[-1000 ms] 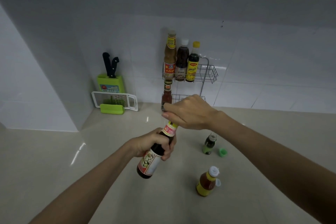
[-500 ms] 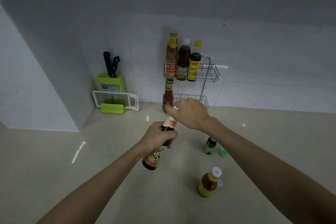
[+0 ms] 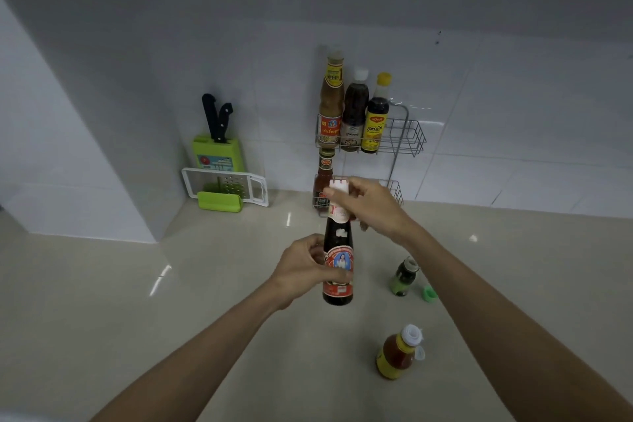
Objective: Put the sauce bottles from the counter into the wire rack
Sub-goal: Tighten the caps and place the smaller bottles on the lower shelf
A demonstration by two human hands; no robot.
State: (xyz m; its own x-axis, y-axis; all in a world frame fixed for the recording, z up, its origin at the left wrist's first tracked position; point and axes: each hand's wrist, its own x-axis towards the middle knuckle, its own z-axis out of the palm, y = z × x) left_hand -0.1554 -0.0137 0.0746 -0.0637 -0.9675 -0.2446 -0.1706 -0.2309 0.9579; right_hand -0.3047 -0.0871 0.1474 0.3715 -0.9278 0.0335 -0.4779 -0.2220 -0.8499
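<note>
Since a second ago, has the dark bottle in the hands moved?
Yes. The dark bottle has swung from tilted to upright and risen toward the wire rack; its cap now overlaps the rack's lower shelf.

A glossy, smooth bench (image 3: 102,319) is seen, with light glinting off it. The wire rack (image 3: 407,137) is made of thin shiny metal. A dark glass-like bottle (image 3: 337,298) is wrapped in a glossy paper label, topped by a white plastic cap (image 3: 339,186). The wall tiles (image 3: 513,96) are glazed.

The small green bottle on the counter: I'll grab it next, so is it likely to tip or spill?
The small green bottle looks narrow and light, so a nudge could tip it. Its green cap seems to lie beside it, so it may spill if tilted. Smooth counter: it may slide.
</note>
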